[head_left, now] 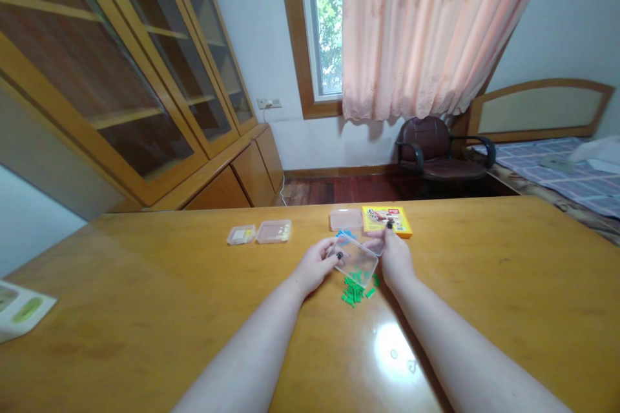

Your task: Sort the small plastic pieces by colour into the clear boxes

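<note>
My left hand [314,266] grips the left end of a clear plastic box [359,259], which is tilted above the table. My right hand [394,257] is at the box's far right side, its thumb raised and its fingers partly hidden; whether it holds the box I cannot tell. Below the box's near edge lies a pile of small green pieces [354,292], partly seen through the plastic. Several blue pieces [345,234] lie just beyond the box. A yellow package [398,221] sits behind my right hand, with a clear container [345,220] to its left.
Farther left on the wooden table [169,297] are a small clear box [241,235] and a larger one [274,231] with pale pieces. A white and green object [24,310] lies at the left edge. A chair [429,148] stands beyond the table.
</note>
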The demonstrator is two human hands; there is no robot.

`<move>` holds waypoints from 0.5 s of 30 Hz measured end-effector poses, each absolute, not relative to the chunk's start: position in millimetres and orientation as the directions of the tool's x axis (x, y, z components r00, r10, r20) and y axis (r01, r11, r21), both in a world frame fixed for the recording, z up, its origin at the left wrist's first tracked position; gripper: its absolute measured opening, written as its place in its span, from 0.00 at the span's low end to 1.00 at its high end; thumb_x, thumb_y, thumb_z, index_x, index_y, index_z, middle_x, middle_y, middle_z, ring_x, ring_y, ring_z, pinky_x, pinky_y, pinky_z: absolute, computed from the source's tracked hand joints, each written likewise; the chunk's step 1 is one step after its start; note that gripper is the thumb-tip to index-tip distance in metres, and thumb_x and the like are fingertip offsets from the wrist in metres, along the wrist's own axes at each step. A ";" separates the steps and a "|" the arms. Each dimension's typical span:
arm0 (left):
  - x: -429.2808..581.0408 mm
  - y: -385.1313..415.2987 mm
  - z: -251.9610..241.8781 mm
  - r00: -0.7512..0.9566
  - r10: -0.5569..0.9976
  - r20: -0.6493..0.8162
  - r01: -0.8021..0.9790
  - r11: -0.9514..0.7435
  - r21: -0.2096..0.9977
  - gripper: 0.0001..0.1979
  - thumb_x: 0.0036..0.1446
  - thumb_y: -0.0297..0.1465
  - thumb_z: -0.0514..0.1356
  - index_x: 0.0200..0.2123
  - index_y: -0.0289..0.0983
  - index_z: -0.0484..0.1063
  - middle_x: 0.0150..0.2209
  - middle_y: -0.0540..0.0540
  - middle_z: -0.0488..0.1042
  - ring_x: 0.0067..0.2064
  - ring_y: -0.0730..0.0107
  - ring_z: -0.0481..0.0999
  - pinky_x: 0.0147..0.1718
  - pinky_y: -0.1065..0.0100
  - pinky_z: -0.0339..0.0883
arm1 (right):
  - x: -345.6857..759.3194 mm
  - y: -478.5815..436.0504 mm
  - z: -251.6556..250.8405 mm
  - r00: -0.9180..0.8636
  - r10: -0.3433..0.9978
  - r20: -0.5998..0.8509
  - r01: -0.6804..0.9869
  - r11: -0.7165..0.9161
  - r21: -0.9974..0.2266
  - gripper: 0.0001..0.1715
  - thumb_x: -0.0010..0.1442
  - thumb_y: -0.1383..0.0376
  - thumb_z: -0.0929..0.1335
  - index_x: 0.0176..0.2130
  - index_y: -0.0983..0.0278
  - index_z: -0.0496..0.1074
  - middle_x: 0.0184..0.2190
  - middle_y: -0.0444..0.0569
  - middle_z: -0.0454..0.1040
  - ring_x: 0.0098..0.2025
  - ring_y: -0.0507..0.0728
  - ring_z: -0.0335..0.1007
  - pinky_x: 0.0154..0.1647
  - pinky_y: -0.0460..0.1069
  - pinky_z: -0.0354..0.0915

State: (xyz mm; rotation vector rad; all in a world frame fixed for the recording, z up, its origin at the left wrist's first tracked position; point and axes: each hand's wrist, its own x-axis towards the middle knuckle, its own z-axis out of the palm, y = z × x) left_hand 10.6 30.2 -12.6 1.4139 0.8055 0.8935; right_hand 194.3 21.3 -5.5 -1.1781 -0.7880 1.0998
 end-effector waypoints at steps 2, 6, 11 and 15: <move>12.1 28.8 -12.2 0.465 0.885 0.035 -0.026 -0.025 0.999 0.26 0.51 0.39 0.61 0.52 0.36 0.64 0.38 0.44 0.75 0.37 0.67 0.74 0.41 0.65 0.66 | 195.9 24.5 -8.1 0.292 0.951 -0.101 -0.285 -0.014 -0.958 0.33 0.53 0.39 0.59 0.28 0.65 0.72 0.18 0.50 0.74 0.20 0.57 0.70 0.26 0.52 0.67; 12.7 27.4 -11.3 0.443 0.894 0.068 -0.008 -0.072 0.997 0.25 0.51 0.36 0.62 0.52 0.36 0.63 0.39 0.43 0.76 0.39 0.66 0.74 0.42 0.64 0.66 | 194.1 29.9 -14.3 0.209 0.969 -0.130 -0.352 -0.049 -0.935 0.31 0.55 0.41 0.59 0.30 0.64 0.71 0.25 0.52 0.77 0.24 0.58 0.73 0.25 0.51 0.67; 10.3 31.9 -14.3 0.407 0.902 0.144 -0.019 -0.149 0.989 0.28 0.49 0.34 0.64 0.53 0.36 0.62 0.42 0.42 0.75 0.44 0.63 0.74 0.46 0.62 0.64 | 185.9 28.3 -19.6 0.079 0.988 -0.130 -0.296 -0.101 -0.950 0.26 0.52 0.45 0.64 0.34 0.64 0.72 0.28 0.52 0.77 0.24 0.57 0.71 0.23 0.51 0.66; 8.1 35.2 -18.4 0.365 0.912 0.184 0.133 -0.247 0.960 0.25 0.55 0.37 0.58 0.55 0.36 0.61 0.48 0.40 0.72 0.47 0.62 0.71 0.47 0.61 0.64 | 188.5 28.6 -18.7 0.270 0.959 -0.083 -0.230 -0.019 -0.973 0.23 0.51 0.46 0.66 0.30 0.64 0.70 0.20 0.48 0.75 0.20 0.56 0.68 0.23 0.50 0.64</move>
